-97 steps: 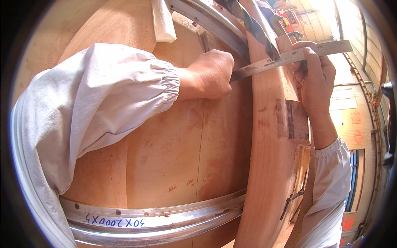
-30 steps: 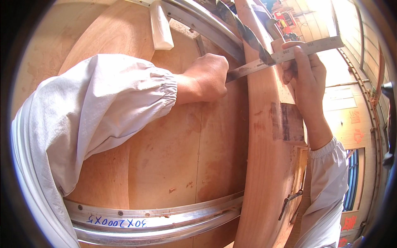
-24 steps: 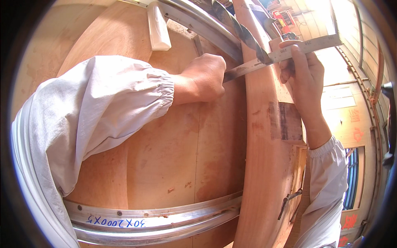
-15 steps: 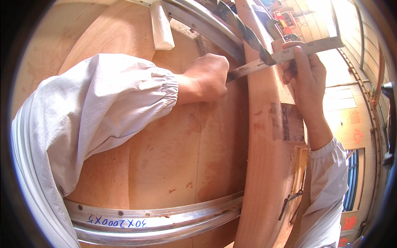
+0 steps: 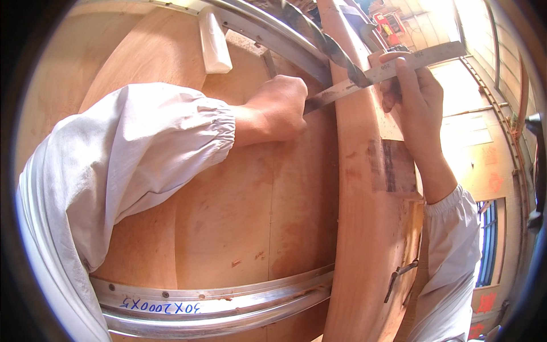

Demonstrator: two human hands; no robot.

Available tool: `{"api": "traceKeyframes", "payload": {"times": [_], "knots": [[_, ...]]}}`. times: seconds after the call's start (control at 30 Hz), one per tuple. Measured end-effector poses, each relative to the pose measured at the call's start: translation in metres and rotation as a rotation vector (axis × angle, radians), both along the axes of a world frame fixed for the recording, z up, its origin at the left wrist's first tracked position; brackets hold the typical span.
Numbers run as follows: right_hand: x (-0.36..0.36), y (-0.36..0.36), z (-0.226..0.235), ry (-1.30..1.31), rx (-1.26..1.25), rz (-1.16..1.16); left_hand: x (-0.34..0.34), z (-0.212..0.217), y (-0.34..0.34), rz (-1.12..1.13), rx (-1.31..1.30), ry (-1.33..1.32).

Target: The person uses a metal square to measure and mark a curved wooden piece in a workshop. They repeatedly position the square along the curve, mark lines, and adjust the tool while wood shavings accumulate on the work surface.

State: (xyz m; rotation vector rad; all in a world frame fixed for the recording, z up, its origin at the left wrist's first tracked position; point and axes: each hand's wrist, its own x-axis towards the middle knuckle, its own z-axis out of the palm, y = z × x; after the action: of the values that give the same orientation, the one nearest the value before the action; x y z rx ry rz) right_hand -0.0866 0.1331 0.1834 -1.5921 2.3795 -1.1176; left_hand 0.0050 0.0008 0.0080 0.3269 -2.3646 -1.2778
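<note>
A flat metal ruler (image 5: 373, 74) with marked graduations lies slantwise across the rounded wooden beam (image 5: 359, 239). My left hand (image 5: 277, 108) is closed in a fist at the ruler's lower left end. On the far right part, my right hand (image 5: 420, 105) pinches the ruler, thumb on the face and other fingers curled beneath. A dark, spiral-fluted drill bit (image 5: 336, 50) comes down from the top, its tip right at the ruler's upper edge; whether they touch I cannot tell. Dark stains mark a square-edged patch (image 5: 393, 165) on the beam below my right hand.
A metal rail with blue handwriting (image 5: 228, 302) runs along the bottom, another metal rail (image 5: 273, 34) across the top. A whitish block (image 5: 215, 45) hangs by the upper rail. A small black T-shaped handle (image 5: 399, 276) sticks out at the beam's right side. Red equipment (image 5: 389, 24) stands beyond.
The view has shifted slightly, so the hands, ruler and beam sit a little further left. The ruler's right end sits a bit higher in view. Both hands keep their hold.
</note>
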Motion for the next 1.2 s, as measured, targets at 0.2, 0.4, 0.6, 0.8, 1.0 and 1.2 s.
{"api": "traceKeyframes", "payload": {"times": [0.2,0.4,0.6,0.8,1.0,1.2], "knots": [[-0.003,0.002,0.003,0.018,0.016,-0.003,-0.003,-0.002,0.0,-0.024,-0.11,0.051],[-0.012,0.001,0.001,0.127,-0.003,0.058,0.001,0.001,-0.002,-0.016,-0.147,0.026],[-0.021,0.005,0.002,0.098,-0.004,0.063,-0.004,-0.005,-0.004,-0.062,-0.11,0.066],[-0.024,0.007,0.0,0.182,0.045,0.091,0.0,0.0,-0.004,-0.084,-0.122,0.04],[-0.023,0.011,0.019,0.24,0.473,0.075,0.003,0.0,-0.003,-0.079,-0.063,0.022],[-0.033,0.018,0.005,0.051,0.366,0.083,0.003,0.003,-0.001,-0.071,-0.094,0.039]]}}
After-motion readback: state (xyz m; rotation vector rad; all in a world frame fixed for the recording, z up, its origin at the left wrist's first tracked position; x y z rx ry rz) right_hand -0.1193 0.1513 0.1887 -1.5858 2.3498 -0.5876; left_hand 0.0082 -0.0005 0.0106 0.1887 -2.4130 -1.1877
